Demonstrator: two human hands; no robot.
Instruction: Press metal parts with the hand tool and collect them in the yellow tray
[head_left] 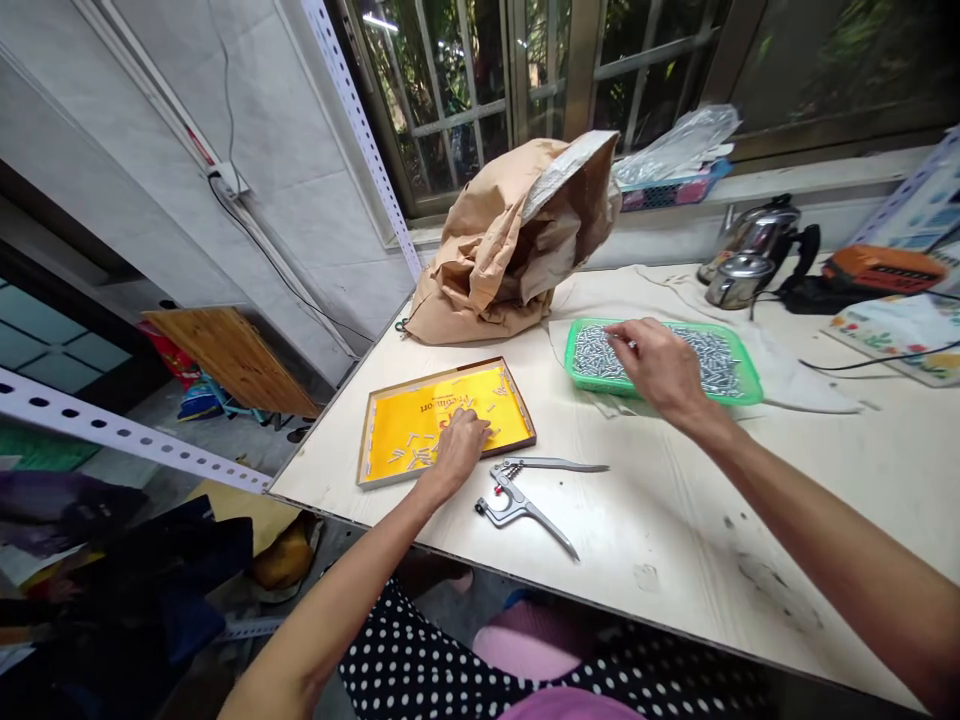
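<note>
My right hand [654, 362] reaches into a green plastic tray [739, 392] filled with small silver metal pieces, its fingers pinched on one of them at the tray's left part. My left hand [460, 445] rests fingers-down in a shallow yellow box lid [390, 425] with several small pale pieces scattered in it; its fingers are curled on the pieces, and what they hold is hidden. A pair of silver hand pliers [525, 495] lies on the white table [675, 540] just right of my left hand.
A crumpled brown paper bag [517, 235] stands at the back of the table. A steel kettle [750, 250], an orange tool [885, 268] and cables lie at the back right. A perforated metal rail [120, 432] crosses the left, over floor clutter.
</note>
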